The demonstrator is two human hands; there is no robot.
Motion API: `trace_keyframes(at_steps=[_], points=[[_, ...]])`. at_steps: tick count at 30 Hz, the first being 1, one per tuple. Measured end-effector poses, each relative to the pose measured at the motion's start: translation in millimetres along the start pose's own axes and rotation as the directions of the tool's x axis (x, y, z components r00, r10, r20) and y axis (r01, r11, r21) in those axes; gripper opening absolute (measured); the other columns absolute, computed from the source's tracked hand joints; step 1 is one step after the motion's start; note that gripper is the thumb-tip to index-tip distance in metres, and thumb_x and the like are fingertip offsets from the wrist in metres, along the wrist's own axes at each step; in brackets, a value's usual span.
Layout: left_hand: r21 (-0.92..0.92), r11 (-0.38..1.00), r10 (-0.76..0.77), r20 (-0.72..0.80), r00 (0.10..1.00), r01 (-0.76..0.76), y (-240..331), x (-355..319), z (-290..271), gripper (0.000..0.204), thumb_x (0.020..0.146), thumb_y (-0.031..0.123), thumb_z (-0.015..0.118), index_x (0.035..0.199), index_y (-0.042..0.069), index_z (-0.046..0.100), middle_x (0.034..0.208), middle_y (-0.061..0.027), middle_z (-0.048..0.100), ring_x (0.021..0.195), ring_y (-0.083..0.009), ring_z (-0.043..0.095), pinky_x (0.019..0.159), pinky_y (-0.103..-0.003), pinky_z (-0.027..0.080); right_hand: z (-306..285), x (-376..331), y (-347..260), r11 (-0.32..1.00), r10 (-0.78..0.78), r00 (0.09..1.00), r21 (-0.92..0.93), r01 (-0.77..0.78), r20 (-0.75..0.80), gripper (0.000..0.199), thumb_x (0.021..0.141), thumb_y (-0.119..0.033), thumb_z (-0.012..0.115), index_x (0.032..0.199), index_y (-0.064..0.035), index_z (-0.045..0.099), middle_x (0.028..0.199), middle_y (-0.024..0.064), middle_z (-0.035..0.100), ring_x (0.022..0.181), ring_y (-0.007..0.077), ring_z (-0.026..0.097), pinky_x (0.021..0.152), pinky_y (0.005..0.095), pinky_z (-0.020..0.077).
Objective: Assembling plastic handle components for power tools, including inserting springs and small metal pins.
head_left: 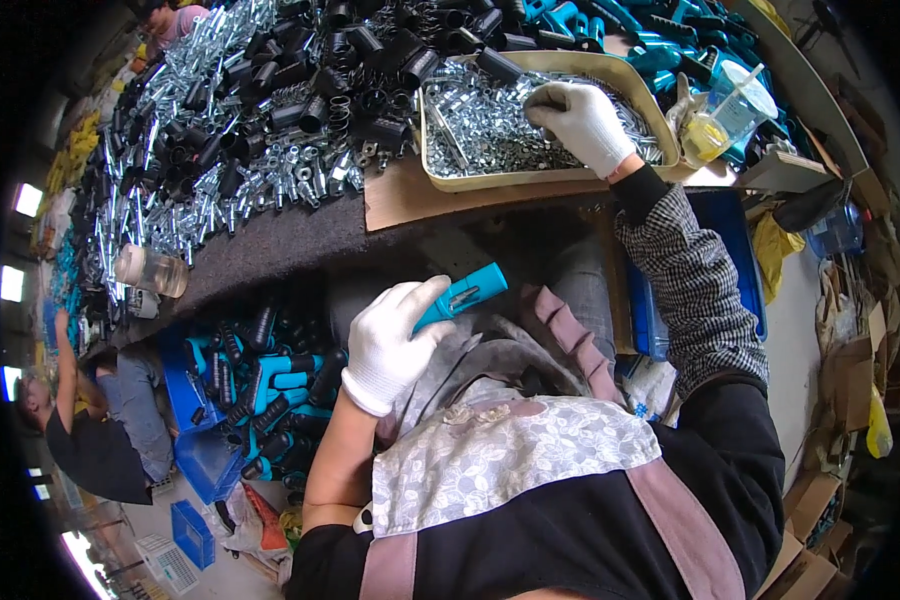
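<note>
My left hand (395, 340), in a white glove, is closed around a teal plastic handle part (462, 294) held over my lap. My right hand (580, 122), also in a white glove, reaches forward into a beige tray (490, 181) full of small shiny metal screws and nuts (480, 125). Its fingers are bunched down in the metal pieces; whether they pinch one is hidden.
The dark workbench (290, 235) carries heaps of black tubes (370, 50), metal fittings (200, 120) and teal parts (660, 40). A plastic cup (735, 105) stands at right, a jar (150, 270) at left. A blue crate (205, 455) of assembled handles sits below left, near a seated co-worker (90, 440).
</note>
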State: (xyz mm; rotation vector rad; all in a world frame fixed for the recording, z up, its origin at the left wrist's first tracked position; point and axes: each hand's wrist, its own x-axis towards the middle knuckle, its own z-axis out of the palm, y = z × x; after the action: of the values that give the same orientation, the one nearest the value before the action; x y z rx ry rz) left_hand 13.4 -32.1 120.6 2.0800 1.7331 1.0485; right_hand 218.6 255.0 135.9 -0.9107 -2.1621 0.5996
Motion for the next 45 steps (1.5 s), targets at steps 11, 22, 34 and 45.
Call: trace_keyframes(at_steps=[11, 22, 34, 45], points=[[0.055, 0.997, 0.058, -0.016, 0.998, -0.057, 4.0, 2.7, -5.1, 0.046, 0.068, 0.012, 0.081, 0.113, 0.008, 0.069, 0.1, -0.0135, 0.069, 0.087, -0.0325, 0.068, 0.076, -0.039, 0.055, 0.3, -20.0, -47.3, 0.979, -0.118, 0.993, 0.169, 0.116, 0.004, 0.018, 0.084, -0.016, 0.072, 0.096, -0.0032, 0.074, 0.085, 0.0119, 0.073, 0.077, 0.0197, 0.07, 0.073, 0.0298, 0.0537], [0.128, 0.989, 0.079, -0.038, 0.996, -0.074, 3.9, 6.6, -5.7, 0.078, 0.062, 0.01, 0.084, 0.135, 0.004, 0.056, 0.088, -0.0143, 0.068, 0.076, -0.0327, 0.066, 0.07, -0.039, 0.054, 19.3, -74.6, -105.2, 0.932, -0.197, 0.868, 0.361, 0.022, 0.455, 0.014, 0.079, -0.01, 0.076, 0.089, -0.0012, 0.071, 0.084, 0.0096, 0.07, 0.08, 0.0202, 0.068, 0.075, 0.0314, 0.0538], [0.177, 0.974, 0.14, 0.04, 0.989, -0.145, -0.9, 13.2, -3.8, 0.084, 0.064, 0.016, 0.081, 0.142, 0.006, 0.05, 0.085, -0.0098, 0.065, 0.074, -0.0273, 0.063, 0.067, -0.038, 0.052, 47.4, -110.7, -106.0, 0.934, -0.329, 0.888, 0.246, 0.258, 0.321, 0.017, 0.082, -0.018, 0.073, 0.091, -0.0047, 0.069, 0.082, 0.0138, 0.065, 0.073, 0.0353, 0.065, 0.066, 0.0418, 0.0518], [-0.003, 0.987, -0.159, 0.085, 0.984, 0.16, 2.6, 5.3, 4.2, 0.082, 0.069, 0.018, 0.082, 0.143, 0.009, 0.047, 0.09, -0.0156, 0.069, 0.079, -0.0337, 0.07, 0.069, -0.041, 0.056, 47.6, -124.7, -97.1, 0.86, -0.485, 0.783, 0.051, 0.507, 0.388, 0.036, 0.074, -0.014, 0.072, 0.108, -0.0074, 0.062, 0.099, 0.0083, 0.064, 0.09, 0.0286, 0.063, 0.077, 0.0385, 0.0503]])
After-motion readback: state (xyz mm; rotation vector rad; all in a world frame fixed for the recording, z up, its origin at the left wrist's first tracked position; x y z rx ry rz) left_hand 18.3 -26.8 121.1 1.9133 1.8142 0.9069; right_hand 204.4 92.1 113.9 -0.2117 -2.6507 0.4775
